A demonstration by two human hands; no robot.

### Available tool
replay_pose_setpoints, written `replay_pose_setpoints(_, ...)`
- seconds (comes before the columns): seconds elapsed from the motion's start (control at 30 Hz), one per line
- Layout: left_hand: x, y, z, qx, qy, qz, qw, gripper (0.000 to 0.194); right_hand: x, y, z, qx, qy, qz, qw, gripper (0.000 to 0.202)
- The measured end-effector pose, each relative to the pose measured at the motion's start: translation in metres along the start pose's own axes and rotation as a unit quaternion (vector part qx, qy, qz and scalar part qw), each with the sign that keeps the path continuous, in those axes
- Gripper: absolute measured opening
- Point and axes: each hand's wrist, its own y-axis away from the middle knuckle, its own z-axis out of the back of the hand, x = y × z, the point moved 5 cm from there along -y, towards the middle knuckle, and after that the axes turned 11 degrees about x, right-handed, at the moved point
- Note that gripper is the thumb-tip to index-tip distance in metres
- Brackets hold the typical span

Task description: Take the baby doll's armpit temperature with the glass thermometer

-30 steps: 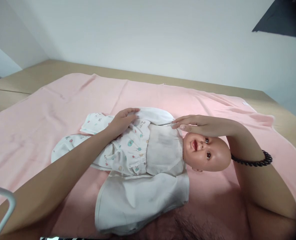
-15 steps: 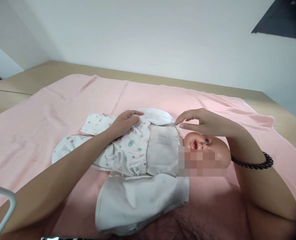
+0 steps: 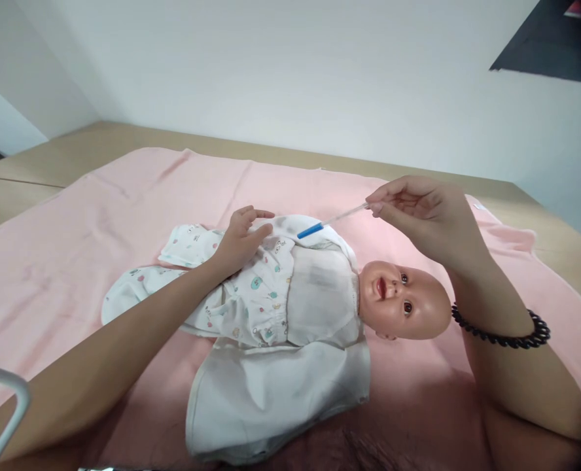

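Note:
A baby doll (image 3: 403, 301) lies face up, head to the right, in patterned trousers (image 3: 251, 288) and an opened white top (image 3: 281, 399) spread to both sides of its cloth torso (image 3: 322, 294). My right hand (image 3: 418, 209) is raised above the doll's far shoulder, thumb and fingers pinching the clear end of a thin stick (image 3: 339, 215) with a blue tip (image 3: 310, 230). That tip points left, over the far flap of the top. My left hand (image 3: 246, 239) rests on the trousers near the waist, fingers apart, holding nothing.
A pink blanket (image 3: 212, 183) lies under the doll on a wooden table (image 3: 89, 140). Behind stands a pale wall (image 3: 281, 72). A white curved bar (image 3: 13, 386) shows at the lower left. A dark panel (image 3: 555, 46) is at the upper right.
My right hand has risen and moved right, away from the doll's collar. The blue-tipped stick now shows in its fingers. My left hand has shifted slightly, its fingers lifted a little.

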Motion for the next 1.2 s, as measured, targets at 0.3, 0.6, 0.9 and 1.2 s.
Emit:
replay_pose_setpoints(0.3, -0.021, 0.009, -0.009, 0.088, 0.105, -0.203, 0.970, 0.035, 0.001, 0.003, -0.007, -0.029, -0.058, -0.073, 0.995, 0.013)
replay_pose_setpoints(0.6, -0.014, 0.010, -0.011, 0.098, 0.140, -0.164, 0.972, 0.027, -0.005, 0.002, -0.012, 0.009, -0.068, -0.104, 0.992, 0.019)
replay_pose_setpoints(0.9, -0.017, 0.012, -0.010, 0.093, 0.125, -0.146, 0.977, 0.022, -0.003, 0.003, -0.014, 0.027, -0.071, -0.115, 0.990, 0.023)
replay_pose_setpoints(1.2, -0.016, 0.012, -0.010, 0.091, 0.155, -0.122, 0.976, 0.030, -0.009, 0.001, -0.016, 0.058, -0.037, -0.111, 0.991, 0.034)
